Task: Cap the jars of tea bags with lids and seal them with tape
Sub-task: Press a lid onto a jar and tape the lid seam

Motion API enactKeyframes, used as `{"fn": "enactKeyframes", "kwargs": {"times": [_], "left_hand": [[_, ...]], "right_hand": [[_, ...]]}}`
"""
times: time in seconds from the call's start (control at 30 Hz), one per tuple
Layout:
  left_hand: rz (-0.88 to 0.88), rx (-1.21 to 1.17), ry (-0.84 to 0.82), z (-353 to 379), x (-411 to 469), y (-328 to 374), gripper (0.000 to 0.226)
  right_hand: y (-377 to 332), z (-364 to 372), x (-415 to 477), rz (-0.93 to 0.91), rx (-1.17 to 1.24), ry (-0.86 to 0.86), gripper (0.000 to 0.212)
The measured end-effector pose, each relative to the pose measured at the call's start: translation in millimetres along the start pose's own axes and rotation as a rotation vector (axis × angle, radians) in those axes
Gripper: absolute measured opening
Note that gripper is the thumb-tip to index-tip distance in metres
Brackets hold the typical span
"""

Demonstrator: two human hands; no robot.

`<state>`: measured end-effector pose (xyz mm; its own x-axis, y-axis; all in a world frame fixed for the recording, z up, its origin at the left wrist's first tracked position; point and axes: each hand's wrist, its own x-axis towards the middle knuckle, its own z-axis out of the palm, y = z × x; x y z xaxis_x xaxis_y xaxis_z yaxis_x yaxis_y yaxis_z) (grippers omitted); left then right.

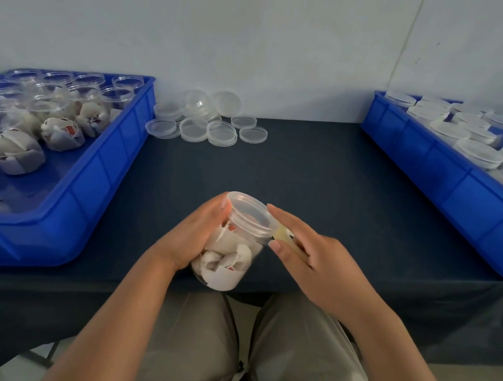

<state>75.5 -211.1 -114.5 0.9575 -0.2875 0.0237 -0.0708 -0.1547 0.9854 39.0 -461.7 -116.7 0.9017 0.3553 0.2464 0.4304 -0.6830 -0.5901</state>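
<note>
Jar [227,264] in L hand [194,235]; R hand [310,254] pinches tape [282,235] beside lid [250,214]

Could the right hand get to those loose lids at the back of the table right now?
Probably yes: nothing stands on the table between the right hand and the lids. But it holds tape at the jar, so that would come first.

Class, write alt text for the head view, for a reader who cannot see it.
A left hand grips a jar of tea bags over a dark table while the right hand pinches yellowish tape at its lid. Blue trays flank it: open jars left, capped jars right; loose lids lie behind.
</note>
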Motion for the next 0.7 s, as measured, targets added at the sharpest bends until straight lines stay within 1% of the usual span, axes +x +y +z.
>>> {"fn": "enactKeyframes", "kwargs": {"times": [0.07,0.13,0.17,0.2,0.27,0.3,0.33,0.4,0.47,0.5,0.53,0.63,0.7], "left_hand": [[-0.061,-0.003,-0.031,-1.9,-0.1,-0.3,0.069],[-0.036,0.058,-0.010,1.5,0.8,3.9,0.065],[0.023,0.116,0.035,4.1,1.3,5.7,0.060],[0.096,0.182,0.115,6.2,2.0,6.2,0.055],[0.197,0.293,0.348,10.7,-2.3,8.4,0.048],[0.231,0.360,0.422,13.9,-6.7,9.4,0.047],[0.253,0.432,0.439,19.1,-12.2,10.2,0.048],[0.227,0.557,0.412,33.8,-24.1,11.9,0.062],[0.229,0.654,0.446,45.8,-31.9,12.7,0.080],[0.237,0.669,0.473,48.8,-33.9,12.2,0.085],[0.233,0.653,0.498,49.6,-34.6,11.8,0.085],[0.202,0.583,0.559,42.9,-30.2,8.5,0.063],[0.166,0.522,0.572,33.6,-23.6,4.9,0.051]], "right_hand": [[-4.9,-0.4,-2.5,0.005,-0.014,0.024,0.048],[-9.0,0.5,-5.2,0.039,-0.028,0.050,0.046],[-11.0,1.1,-6.6,0.050,-0.044,0.072,0.045],[-13.2,2.0,-7.6,0.060,-0.064,0.098,0.045],[-18.0,4.8,-9.3,0.085,-0.091,0.138,0.048],[-20.6,6.4,-9.9,0.096,-0.101,0.151,0.050],[-23.3,8.2,-10.5,0.103,-0.115,0.160,0.049],[-27.6,12.7,-12.4,0.100,-0.149,0.164,0.044],[-30.3,17.9,-14.6,0.099,-0.159,0.152,0.042],[-31.1,19.8,-15.3,0.102,-0.153,0.150,0.043],[-32.1,20.9,-15.6,0.103,-0.140,0.153,0.045],[-33.5,22.4,-13.0,0.083,-0.059,0.137,0.049],[-30.8,23.4,-10.7,0.059,-0.014,0.064,0.058]]}}
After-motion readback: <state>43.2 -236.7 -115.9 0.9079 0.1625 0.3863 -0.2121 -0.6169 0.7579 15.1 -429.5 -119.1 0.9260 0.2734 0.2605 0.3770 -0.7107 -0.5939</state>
